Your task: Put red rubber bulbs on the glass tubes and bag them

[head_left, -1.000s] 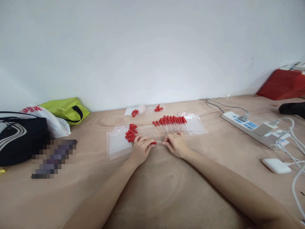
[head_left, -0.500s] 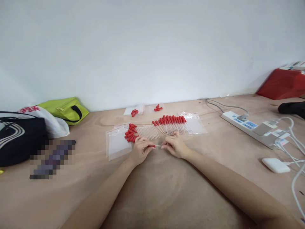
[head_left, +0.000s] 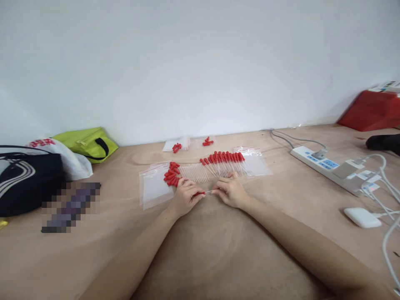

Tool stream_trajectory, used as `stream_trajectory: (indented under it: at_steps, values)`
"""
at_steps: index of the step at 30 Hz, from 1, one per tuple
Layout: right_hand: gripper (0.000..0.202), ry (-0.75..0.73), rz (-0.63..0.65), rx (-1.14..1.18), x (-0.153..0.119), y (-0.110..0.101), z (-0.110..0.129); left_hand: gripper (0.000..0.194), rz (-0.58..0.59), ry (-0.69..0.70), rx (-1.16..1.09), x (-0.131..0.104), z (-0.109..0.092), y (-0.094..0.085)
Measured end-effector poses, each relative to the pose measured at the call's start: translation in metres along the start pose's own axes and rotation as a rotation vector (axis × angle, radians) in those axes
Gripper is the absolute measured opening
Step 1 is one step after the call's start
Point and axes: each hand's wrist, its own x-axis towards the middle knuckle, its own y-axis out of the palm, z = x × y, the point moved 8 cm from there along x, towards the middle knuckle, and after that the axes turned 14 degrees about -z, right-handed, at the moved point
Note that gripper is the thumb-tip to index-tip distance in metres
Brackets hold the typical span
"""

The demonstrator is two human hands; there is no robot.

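Observation:
My left hand (head_left: 186, 196) pinches a small red piece (head_left: 199, 193) in front of the pile. A thin white stick (head_left: 209, 191) runs from that piece to my right hand (head_left: 230, 192), whose fingers are closed on its other end. Loose red pieces (head_left: 170, 176) are heaped just behind my left hand on clear plastic bags (head_left: 156, 189). Behind both hands lies a row of white sticks (head_left: 195, 172). Farther right, several sticks carry red tips (head_left: 226, 156) and rest partly on another clear bag (head_left: 258, 162).
Two small red clusters (head_left: 176, 147) lie near the wall. At left are a black bag (head_left: 31, 183), a white bag (head_left: 73, 162), a green bag (head_left: 86, 141) and a blurred dark item (head_left: 73, 206). At right are a power strip (head_left: 325, 166), cables and a white charger case (head_left: 362, 217).
The red piece and the stick between my hands have tilted slightly, and the left fingers have shifted a little to the right. Both hands keep their hold.

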Motion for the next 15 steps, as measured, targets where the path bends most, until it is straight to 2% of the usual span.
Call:
stream_trajectory:
  at_steps: [7, 15]
  values:
    - [0.023, -0.009, 0.022, -0.011, -0.0013, 0.0051, 0.0, 0.015, 0.008, -0.021, 0.034, -0.0012, 0.0027, 0.001]
    - [0.029, -0.026, 0.027, -0.005, -0.0031, 0.0079, 0.0064, 0.012, -0.026, 0.05, 0.007, -0.0002, -0.0062, -0.0006]
